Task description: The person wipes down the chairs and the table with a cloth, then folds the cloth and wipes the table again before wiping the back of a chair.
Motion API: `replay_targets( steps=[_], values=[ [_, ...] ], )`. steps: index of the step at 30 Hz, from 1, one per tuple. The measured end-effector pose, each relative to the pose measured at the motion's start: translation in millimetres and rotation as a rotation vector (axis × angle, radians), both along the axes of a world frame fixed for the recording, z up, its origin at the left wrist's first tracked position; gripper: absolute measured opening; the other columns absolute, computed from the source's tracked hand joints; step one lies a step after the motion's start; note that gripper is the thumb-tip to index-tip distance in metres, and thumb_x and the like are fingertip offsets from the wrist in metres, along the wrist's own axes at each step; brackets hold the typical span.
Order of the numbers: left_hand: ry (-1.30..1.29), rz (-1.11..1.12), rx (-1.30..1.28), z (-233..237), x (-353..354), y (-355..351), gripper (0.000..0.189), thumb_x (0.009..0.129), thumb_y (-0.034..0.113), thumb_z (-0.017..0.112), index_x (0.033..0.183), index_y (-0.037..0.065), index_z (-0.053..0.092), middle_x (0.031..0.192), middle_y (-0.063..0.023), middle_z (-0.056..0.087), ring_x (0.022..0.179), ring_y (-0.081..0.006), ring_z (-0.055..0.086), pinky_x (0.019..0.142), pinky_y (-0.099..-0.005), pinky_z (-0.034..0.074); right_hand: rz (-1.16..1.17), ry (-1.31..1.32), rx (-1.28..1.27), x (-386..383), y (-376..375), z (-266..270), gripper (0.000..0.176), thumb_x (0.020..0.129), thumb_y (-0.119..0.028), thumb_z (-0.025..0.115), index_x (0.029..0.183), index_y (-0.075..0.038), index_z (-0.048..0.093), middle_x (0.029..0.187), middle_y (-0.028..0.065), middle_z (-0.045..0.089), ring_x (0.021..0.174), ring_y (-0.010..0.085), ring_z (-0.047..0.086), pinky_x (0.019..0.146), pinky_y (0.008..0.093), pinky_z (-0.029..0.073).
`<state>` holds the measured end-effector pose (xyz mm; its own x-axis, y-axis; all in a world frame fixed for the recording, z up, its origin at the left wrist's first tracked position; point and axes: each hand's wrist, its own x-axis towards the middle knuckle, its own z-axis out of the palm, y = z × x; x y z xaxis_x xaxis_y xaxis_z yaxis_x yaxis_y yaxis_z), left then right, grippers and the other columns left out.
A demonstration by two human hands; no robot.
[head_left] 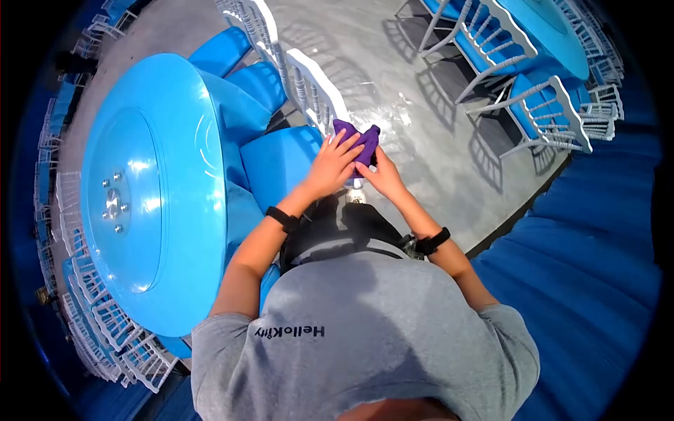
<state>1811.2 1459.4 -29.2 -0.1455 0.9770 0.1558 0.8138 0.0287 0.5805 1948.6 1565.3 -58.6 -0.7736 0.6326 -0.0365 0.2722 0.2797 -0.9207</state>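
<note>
Purple cloth [359, 137] between both hands, just above a white chair back [314, 88].
Blue round table [140, 189] at left; the left hand [331, 167] lays stretched fingers over the cloth, its clasp hidden; the right hand [382, 175] is clamped on the cloth's lower edge.

A glossy round blue table [161, 189] stands on the grey floor [393, 91], with white blue-cushioned chairs [491, 42] beside a second blue table [554, 28] farther off.
</note>
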Motion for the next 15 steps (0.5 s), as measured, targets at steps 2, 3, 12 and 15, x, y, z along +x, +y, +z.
replay_targets(
  steps=[2,3,12,15],
  values=[
    [0.014,-0.020,-0.003,-2,-10,5,0.039,0.086,0.017,0.043,0.125,0.012,0.047,0.138,-0.0092,0.033,0.129,-0.0358,0.024,0.103,-0.0548,0.016,0.018,0.058,-0.254,-8,8,-11,0.052,0.077,-0.038,0.063,0.106,0.004,0.051,0.100,0.0207,0.061,0.091,0.0274,0.061,0.077,0.0329,0.047],
    [0.029,-0.024,-0.007,-4,-15,8,0.039,0.086,0.016,0.042,0.125,0.013,0.047,0.138,-0.0093,0.033,0.130,-0.0356,0.024,0.103,-0.0548,0.016,0.008,0.059,-0.250,-11,11,-13,0.052,0.077,-0.038,0.063,0.106,0.004,0.051,0.100,0.0207,0.061,0.091,0.0274,0.061,0.077,0.0329,0.047],
    [0.222,0.018,0.126,-18,-81,44,0.047,0.077,0.004,0.050,0.124,0.011,0.047,0.137,-0.0063,0.035,0.129,-0.0339,0.026,0.102,-0.0523,0.024,0.009,0.065,0.088,-105,36,-13,0.060,0.069,-0.023,0.066,0.117,0.003,0.040,0.104,0.0227,0.055,0.094,0.0363,0.056,0.079,0.0403,0.046],
    [0.156,0.010,0.134,-19,-91,58,0.052,0.072,-0.003,0.048,0.122,0.013,0.050,0.134,-0.0103,0.038,0.126,-0.0371,0.030,0.104,-0.0494,0.022,-0.007,0.000,0.105,-109,39,-14,0.068,0.068,-0.027,0.068,0.121,0.003,0.037,0.108,0.0245,0.054,0.094,0.0360,0.057,0.078,0.0398,0.047]
  ],
)
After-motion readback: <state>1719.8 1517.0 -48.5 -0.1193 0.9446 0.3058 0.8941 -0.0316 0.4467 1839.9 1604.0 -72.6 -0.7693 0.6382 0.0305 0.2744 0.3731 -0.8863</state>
